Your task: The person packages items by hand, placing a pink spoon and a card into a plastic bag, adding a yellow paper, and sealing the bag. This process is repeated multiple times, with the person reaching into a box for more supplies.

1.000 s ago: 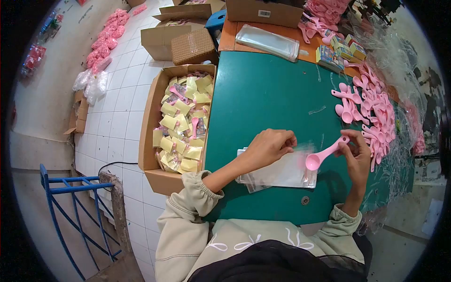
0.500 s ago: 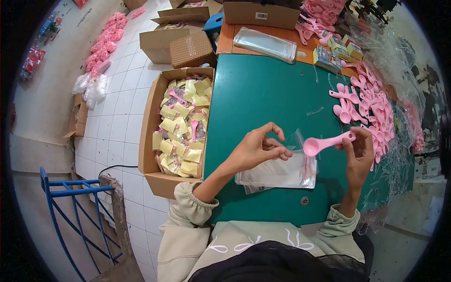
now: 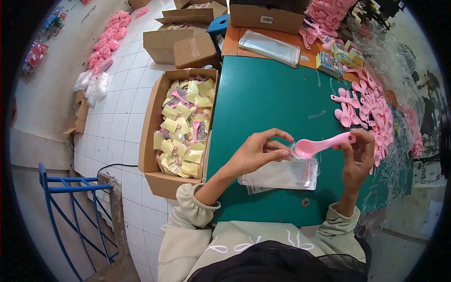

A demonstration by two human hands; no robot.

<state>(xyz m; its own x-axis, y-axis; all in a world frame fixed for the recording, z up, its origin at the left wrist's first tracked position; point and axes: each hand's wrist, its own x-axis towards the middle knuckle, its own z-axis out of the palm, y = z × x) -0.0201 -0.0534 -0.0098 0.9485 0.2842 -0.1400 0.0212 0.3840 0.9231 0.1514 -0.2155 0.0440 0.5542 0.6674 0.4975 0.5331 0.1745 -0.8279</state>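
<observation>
My right hand [image 3: 358, 157] pinches a pink plastic measuring spoon [image 3: 325, 144] by the end of its handle, with the bowl pointing left. Close to that bowl, my left hand [image 3: 264, 152] has thumb and fingers closed on a clear plastic bag [image 3: 292, 149]. The bag is thin and see-through, and whether the bowl sits inside its mouth or just before it is hard to tell. Below both hands lies a stack of clear plastic bags [image 3: 282, 176] on the green tabletop [image 3: 263, 98].
Many pink spoons [image 3: 371, 110] are heaped at the table's right, beside crumpled plastic film [image 3: 399, 169]. Small boxes [image 3: 329, 64] and more clear bags [image 3: 270, 47] lie at the back. Left of the table stands a carton [image 3: 152, 127] of packed spoons with yellow cards.
The spoon has moved slightly left, its bowl now close to my left fingers. My left fingers have closed more around the clear bag's edge.
</observation>
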